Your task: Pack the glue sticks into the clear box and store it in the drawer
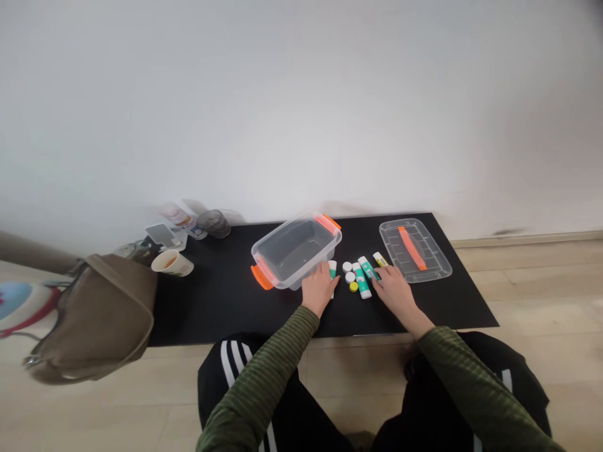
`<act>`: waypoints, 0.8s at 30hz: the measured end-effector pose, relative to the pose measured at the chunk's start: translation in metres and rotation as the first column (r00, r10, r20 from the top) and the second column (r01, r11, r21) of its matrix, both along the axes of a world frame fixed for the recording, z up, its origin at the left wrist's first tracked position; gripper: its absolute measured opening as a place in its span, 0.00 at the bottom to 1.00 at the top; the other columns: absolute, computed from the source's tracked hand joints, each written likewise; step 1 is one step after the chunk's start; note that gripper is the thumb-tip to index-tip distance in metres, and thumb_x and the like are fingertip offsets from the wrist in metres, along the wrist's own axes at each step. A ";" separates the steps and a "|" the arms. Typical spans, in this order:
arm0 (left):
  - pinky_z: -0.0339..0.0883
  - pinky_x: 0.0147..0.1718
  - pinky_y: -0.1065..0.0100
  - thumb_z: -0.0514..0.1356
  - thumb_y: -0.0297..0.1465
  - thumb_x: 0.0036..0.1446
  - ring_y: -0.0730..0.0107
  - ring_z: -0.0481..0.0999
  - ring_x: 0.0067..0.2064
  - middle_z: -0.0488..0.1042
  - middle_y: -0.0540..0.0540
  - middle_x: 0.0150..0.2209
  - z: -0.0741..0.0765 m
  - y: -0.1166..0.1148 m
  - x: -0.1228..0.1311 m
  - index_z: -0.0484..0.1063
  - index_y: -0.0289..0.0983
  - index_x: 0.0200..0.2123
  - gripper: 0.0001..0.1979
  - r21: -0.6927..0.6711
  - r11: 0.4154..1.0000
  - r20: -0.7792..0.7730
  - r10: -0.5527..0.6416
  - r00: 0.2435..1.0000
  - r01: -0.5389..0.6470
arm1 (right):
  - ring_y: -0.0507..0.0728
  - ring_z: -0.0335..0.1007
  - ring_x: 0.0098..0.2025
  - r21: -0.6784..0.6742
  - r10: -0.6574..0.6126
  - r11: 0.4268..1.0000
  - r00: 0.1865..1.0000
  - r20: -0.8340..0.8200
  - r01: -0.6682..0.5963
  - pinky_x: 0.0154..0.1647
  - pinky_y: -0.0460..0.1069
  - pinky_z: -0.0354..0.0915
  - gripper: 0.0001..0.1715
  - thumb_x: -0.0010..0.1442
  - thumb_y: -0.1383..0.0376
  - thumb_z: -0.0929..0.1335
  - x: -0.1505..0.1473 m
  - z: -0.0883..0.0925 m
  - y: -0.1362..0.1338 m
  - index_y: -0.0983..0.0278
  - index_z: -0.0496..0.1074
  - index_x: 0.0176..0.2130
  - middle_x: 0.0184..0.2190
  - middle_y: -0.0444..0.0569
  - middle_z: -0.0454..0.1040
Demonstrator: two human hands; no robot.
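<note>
Glue stick (369, 269): teal-labelled, lying low and right of centre in the frame, long axis running upper left to lower right
Right hand (394, 294): the nearer of my two hands to it, coming in from the lower right
Right fingers (379, 274): slightly spread, touching the stick's lower end; I can't tell whether they have hold
Left hand (320, 289): partly open, just left of the group
Left fingers (330, 274): against a second glue stick (332, 270), grip unclear
Between the hands: white caps (347, 267), a yellow cap (353, 287), a third glue stick (362, 284)
Upper right: a yellow-labelled glue stick (380, 258), then a clear plastic lid (436, 267)
Upper centre: a clear plastic box (277, 267) with orange handles, on a black mat (211, 307)
Far left: a paper cup (172, 263), a brown bag (94, 320)
</note>
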State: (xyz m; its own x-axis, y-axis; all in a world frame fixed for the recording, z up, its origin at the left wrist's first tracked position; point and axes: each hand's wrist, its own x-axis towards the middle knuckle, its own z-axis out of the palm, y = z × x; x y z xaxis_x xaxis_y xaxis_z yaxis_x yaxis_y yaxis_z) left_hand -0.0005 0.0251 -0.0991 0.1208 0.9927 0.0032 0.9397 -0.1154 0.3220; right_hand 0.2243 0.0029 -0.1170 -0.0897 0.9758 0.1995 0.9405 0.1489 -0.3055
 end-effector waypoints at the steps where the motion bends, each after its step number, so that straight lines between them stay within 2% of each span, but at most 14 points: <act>1: 0.63 0.36 0.65 0.59 0.37 0.61 0.56 0.74 0.44 0.73 0.37 0.43 0.000 -0.001 0.001 0.68 0.36 0.46 0.14 0.053 0.998 -0.009 -0.036 0.999 0.036 | 0.64 0.66 0.49 -0.001 0.002 1.000 1.000 0.004 -0.002 0.43 0.54 0.65 0.13 0.65 0.63 0.63 0.000 0.000 0.000 0.63 0.74 0.44 0.43 0.57 0.74; 5: 0.63 0.42 0.62 0.58 0.29 0.61 0.57 0.69 0.49 0.70 0.40 0.45 -0.004 -0.005 0.006 0.69 0.39 0.47 0.11 0.237 0.934 -0.052 -0.264 0.963 0.268 | 0.64 0.66 0.50 0.001 0.000 1.000 1.000 0.020 0.000 0.44 0.53 0.65 0.13 0.65 0.63 0.63 -0.002 -0.001 0.001 0.63 0.73 0.44 0.43 0.57 0.74; 7: 0.62 0.44 0.61 0.55 0.26 0.62 0.59 0.68 0.47 0.69 0.41 0.45 -0.006 -0.006 0.008 0.70 0.41 0.51 0.15 0.267 0.898 -0.056 -0.348 0.936 0.350 | 0.64 0.67 0.50 0.008 -0.001 1.000 1.000 0.027 0.001 0.44 0.53 0.65 0.13 0.65 0.63 0.62 -0.003 -0.002 0.001 0.64 0.73 0.45 0.43 0.57 0.74; 9: 0.62 0.43 0.60 0.53 0.25 0.63 0.59 0.67 0.46 0.68 0.42 0.44 -0.008 -0.006 0.010 0.69 0.44 0.54 0.18 0.265 0.885 -0.043 -0.386 0.921 0.384 | 0.64 0.67 0.49 0.017 0.002 1.000 0.999 0.035 -0.002 0.44 0.54 0.65 0.14 0.65 0.63 0.62 -0.003 -0.002 0.001 0.64 0.73 0.45 0.43 0.57 0.74; 12: 0.61 0.43 0.60 0.54 0.25 0.62 0.59 0.66 0.47 0.67 0.42 0.45 -0.011 -0.006 0.011 0.70 0.46 0.53 0.18 0.243 0.885 -0.036 -0.401 0.915 0.397 | 0.64 0.68 0.48 0.025 0.003 1.000 0.999 0.049 -0.004 0.44 0.53 0.65 0.13 0.65 0.63 0.62 -0.003 -0.003 0.000 0.63 0.73 0.45 0.44 0.57 0.75; 16: 0.61 0.43 0.59 0.57 0.26 0.61 0.57 0.66 0.49 0.67 0.42 0.47 -0.013 -0.005 0.011 0.70 0.43 0.51 0.15 0.217 0.896 -0.034 -0.389 0.921 0.387 | 0.63 0.70 0.48 0.017 0.003 1.000 0.997 0.082 -0.004 0.45 0.52 0.66 0.13 0.65 0.63 0.62 -0.004 -0.004 -0.001 0.63 0.73 0.45 0.43 0.57 0.76; 24: 0.62 0.46 0.58 0.58 0.26 0.59 0.57 0.67 0.50 0.68 0.42 0.49 -0.007 -0.001 0.007 0.67 0.38 0.44 0.09 0.174 0.939 0.072 -0.313 0.947 0.297 | 0.61 0.74 0.42 -0.074 -0.079 0.993 0.986 0.148 0.090 0.35 0.50 0.65 0.15 0.65 0.58 0.63 -0.009 0.004 -0.002 0.64 0.74 0.43 0.39 0.58 0.77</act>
